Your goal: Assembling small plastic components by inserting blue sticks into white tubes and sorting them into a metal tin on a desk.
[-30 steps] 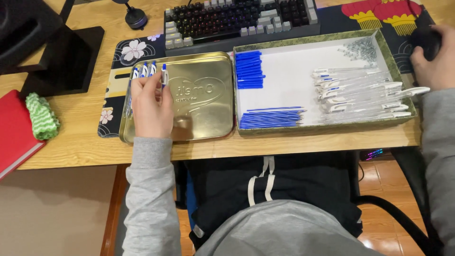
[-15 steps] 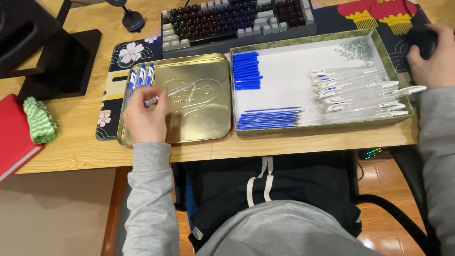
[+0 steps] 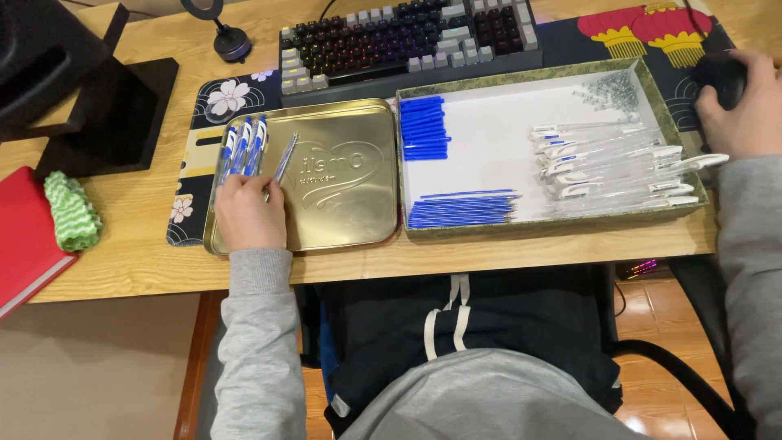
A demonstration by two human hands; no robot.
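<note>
My left hand rests on the gold metal tray, its fingers pinching the lower end of a blue-and-clear pen that lies slanted on the tray. Three finished blue pens lie side by side in the tray's upper left corner, just left of that pen. My right hand is far to the right, cupped over a black computer mouse. A shallow white-lined box between the hands holds blue caps, blue refills, clear pen barrels and small springs.
A backlit keyboard lies behind the tray and box on a dark patterned desk mat. At the left are a black monitor stand, a red notebook and a green-and-white knitted item. The wooden desk edge runs along my lap.
My left hand slid down from the tray's top left corner and has laid one more pen slanted beside the three there. My right hand stayed on the mouse.
</note>
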